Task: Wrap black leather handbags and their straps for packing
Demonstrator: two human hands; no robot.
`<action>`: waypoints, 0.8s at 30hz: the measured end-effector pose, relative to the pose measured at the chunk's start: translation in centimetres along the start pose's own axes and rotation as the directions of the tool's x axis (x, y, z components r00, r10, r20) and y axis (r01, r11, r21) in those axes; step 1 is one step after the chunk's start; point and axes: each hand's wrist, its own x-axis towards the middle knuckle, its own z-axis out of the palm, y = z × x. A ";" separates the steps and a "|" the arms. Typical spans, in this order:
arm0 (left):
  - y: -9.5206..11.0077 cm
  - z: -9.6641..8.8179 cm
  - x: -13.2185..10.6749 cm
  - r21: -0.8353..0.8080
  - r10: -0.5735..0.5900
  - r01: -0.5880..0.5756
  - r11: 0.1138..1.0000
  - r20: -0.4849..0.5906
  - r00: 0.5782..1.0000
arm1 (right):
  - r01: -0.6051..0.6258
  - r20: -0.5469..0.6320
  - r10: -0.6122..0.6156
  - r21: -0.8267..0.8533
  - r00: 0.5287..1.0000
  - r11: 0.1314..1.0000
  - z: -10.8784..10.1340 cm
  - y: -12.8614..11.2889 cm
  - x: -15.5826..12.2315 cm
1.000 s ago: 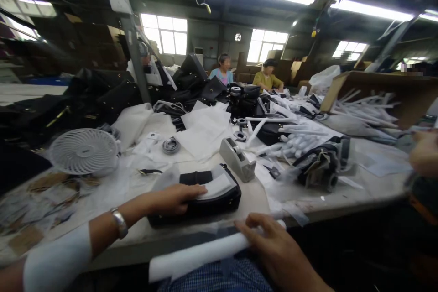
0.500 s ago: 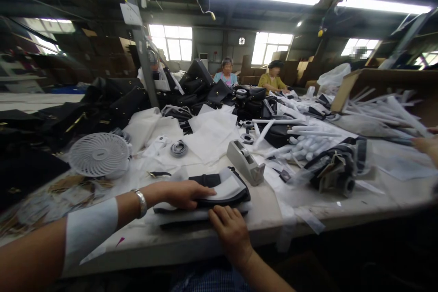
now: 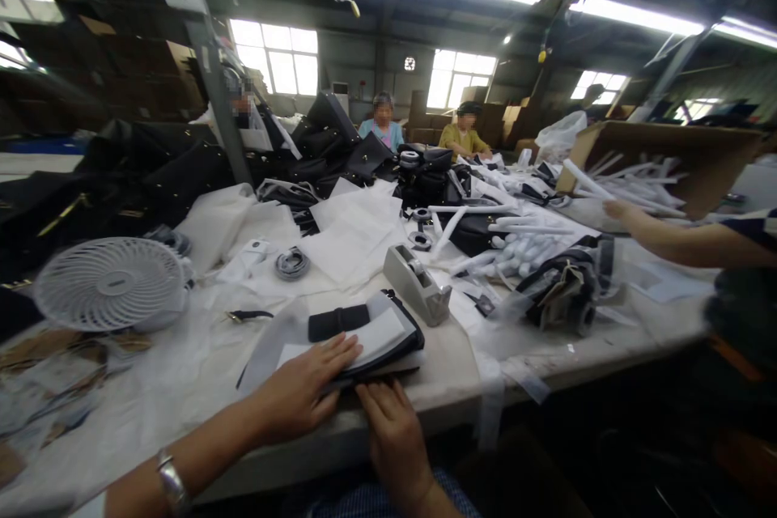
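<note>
A black bag (image 3: 413, 324) lies flat at the table's near edge, with white sheeting (image 3: 382, 333) and a black strap-like piece (image 3: 338, 322) on top of it. My left hand (image 3: 307, 388) rests on the sheeting with its fingers stretched out flat. At the bag's near edge is my right hand (image 3: 393, 437), its fingers together and closed on that edge; the thumb is hidden. A grey tape dispenser (image 3: 418, 287) stands just beyond the bag. To the left lies a small black strap with a metal clasp (image 3: 248, 315).
A white fan (image 3: 112, 283) stands at left, near black bags (image 3: 182, 170). White paper sheets (image 3: 352, 218) and white rolls (image 3: 528, 247) cover the middle. At right, a co-worker's arm (image 3: 668, 236) reaches toward a cardboard box (image 3: 716, 158). Two people sit across the table.
My left hand has drawn back toward me, uncovering more of the sheeting and the black piece. The view has turned right, and the co-worker's arm now shows more fully by the box.
</note>
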 end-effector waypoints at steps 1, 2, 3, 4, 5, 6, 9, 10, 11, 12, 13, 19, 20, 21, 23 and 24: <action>0.1 0.8 -0.1 0.037 0.000 0.002 0.999 -0.035 0.999 | 0.012 0.021 -0.013 0.006 1.000 1.000 -0.3 0.1 -0.2; 0.1 1.5 -0.1 0.075 0.000 0.005 0.997 -0.066 0.998 | 0.021 0.035 -0.022 0.021 0.999 1.000 -0.8 0.2 -0.3; -0.1 2.3 -0.1 0.115 0.001 0.009 0.993 -0.092 0.996 | 0.028 0.041 -0.030 0.042 0.999 0.999 -1.4 0.3 -0.3; -0.2 3.0 0.0 0.155 0.008 0.011 0.988 -0.116 0.993 | 0.038 0.035 -0.040 0.065 0.999 0.997 -2.2 0.6 -0.2; -0.4 3.6 0.0 0.195 0.019 0.008 0.981 -0.137 0.990 | 0.058 0.016 -0.060 0.085 0.998 0.995 -3.1 1.0 0.1; -0.6 4.1 0.1 0.230 0.035 0.002 0.973 -0.158 0.987 | 0.090 -0.006 -0.089 0.098 0.996 0.991 -3.9 1.5 0.6; -1.0 5.1 0.2 0.296 0.068 -0.006 0.955 -0.199 0.978 | 0.214 -0.024 -0.213 0.092 0.977 0.972 -6.0 3.6 3.0; -1.1 5.2 0.2 0.305 0.065 0.000 0.952 -0.203 0.977 | 0.247 0.008 -0.248 0.077 0.969 0.966 -6.3 4.4 4.0; -1.1 5.3 0.2 0.311 0.062 0.004 0.951 -0.203 0.977 | 0.271 0.060 -0.274 0.057 0.960 0.961 -6.4 5.1 5.0; -1.0 5.3 0.2 0.314 0.060 0.007 0.949 -0.203 0.977 | 0.287 0.121 -0.290 0.035 0.949 0.957 -6.4 5.8 5.8; -0.9 5.3 0.2 0.317 0.059 0.008 0.948 -0.203 0.977 | 0.296 0.185 -0.293 0.014 0.938 0.955 -6.3 6.4 6.4; -0.5 5.4 0.4 0.459 0.146 -0.011 0.888 -0.259 0.955 | 0.116 0.501 -0.146 0.091 0.853 0.989 -7.3 7.5 9.4; -0.5 5.3 0.4 0.507 0.184 -0.021 0.862 -0.274 0.944 | 0.055 0.560 -0.112 0.118 0.821 0.992 -7.5 7.7 10.7; -0.6 5.3 0.5 0.552 0.224 -0.029 0.833 -0.290 0.931 | -0.011 0.609 -0.069 0.127 0.790 0.992 -7.4 8.0 12.3; -1.0 5.1 0.6 0.622 0.287 -0.032 0.783 -0.314 0.905 | -0.139 0.672 0.051 0.077 0.739 0.987 -6.4 8.8 16.0; -1.2 5.0 0.7 0.644 0.308 -0.029 0.764 -0.325 0.894 | -0.189 0.687 0.118 0.029 0.717 0.981 -5.4 9.4 17.9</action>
